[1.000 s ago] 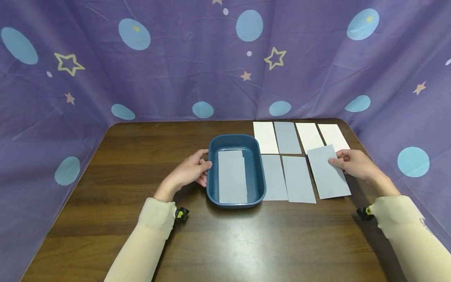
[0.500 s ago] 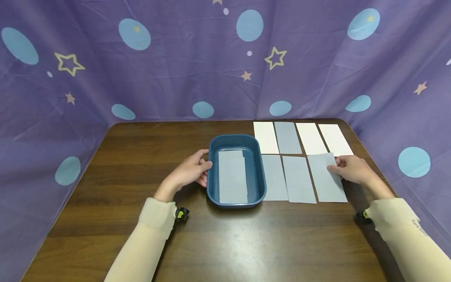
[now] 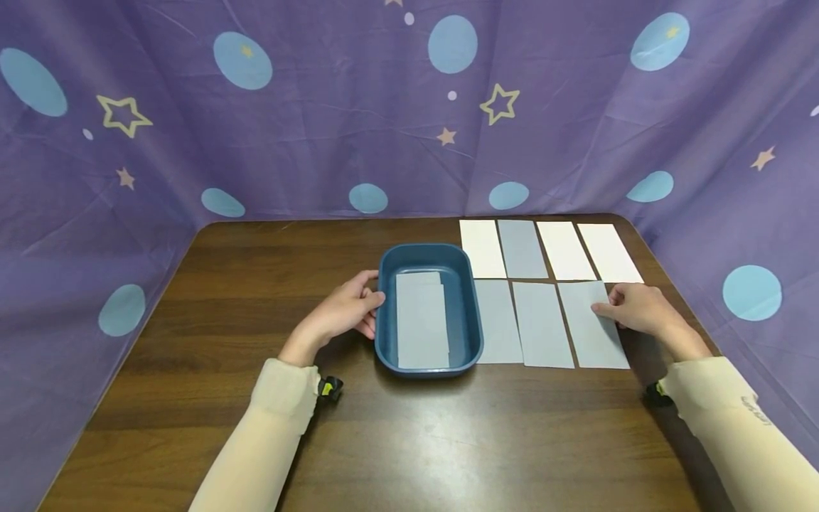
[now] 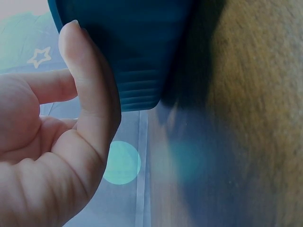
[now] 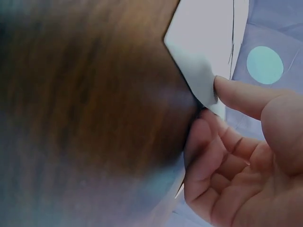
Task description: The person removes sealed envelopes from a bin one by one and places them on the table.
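Right hand (image 3: pixel 643 309): pinching right edge of grey card (image 3: pixel 591 334), on table (image 3: pixel 384 448) at right, just nearer than white cards (image 3: pixel 566 251). Left hand (image 3: pixel 339 309): gripping left side of blue tray (image 3: pixel 463 327), with overlapping cards (image 3: pixel 422 327) inside.

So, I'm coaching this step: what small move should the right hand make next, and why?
Perhaps the right hand should release the grey card: it lines up beside the neighbouring card, and its pinched edge looks slightly raised.
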{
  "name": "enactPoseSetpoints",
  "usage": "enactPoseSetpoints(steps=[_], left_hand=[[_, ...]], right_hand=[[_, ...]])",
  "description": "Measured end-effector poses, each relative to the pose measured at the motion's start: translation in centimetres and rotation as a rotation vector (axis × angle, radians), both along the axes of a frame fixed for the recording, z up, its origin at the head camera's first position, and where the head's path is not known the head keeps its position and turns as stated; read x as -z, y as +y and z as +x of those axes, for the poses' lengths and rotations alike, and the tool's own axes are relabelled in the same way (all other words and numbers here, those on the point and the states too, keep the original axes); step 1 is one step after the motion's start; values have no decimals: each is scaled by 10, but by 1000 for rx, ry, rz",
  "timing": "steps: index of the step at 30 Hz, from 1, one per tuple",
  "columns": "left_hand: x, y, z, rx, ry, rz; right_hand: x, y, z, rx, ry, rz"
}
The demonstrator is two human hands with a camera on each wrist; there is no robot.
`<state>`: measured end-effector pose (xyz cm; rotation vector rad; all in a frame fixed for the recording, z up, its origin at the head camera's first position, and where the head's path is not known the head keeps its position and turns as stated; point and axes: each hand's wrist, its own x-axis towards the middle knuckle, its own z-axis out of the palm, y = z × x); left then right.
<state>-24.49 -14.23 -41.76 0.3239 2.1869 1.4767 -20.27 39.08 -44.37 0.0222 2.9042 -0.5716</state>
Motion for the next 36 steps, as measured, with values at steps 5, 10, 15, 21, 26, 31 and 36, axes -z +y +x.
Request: enactPoseSetpoints(steps=[5,10,15,21,26,31,36], left_hand=[[0,0,-1,-4,1,0],[1,1,-2,-1,-3,-1],[0,0,-2,-1,6,-3],[1,2,-3,-4,3,7],[2,1,-2,-7,6,13],[4,1,-3,-1,-4,28],[5,-1,-4,1,-8,43]], right_hand=[[-7,-5,-1,26,23,55],[-33,-37,-8,-18,152,2],[-71,-110,-22,-214,331,-138],[-86,-194,-40,-446,336,-188],[-74,-239,-60,-544,263,-146],[-56,-261,-74,-581,168,-54],[-42,-274,-81,-588,128,6]])
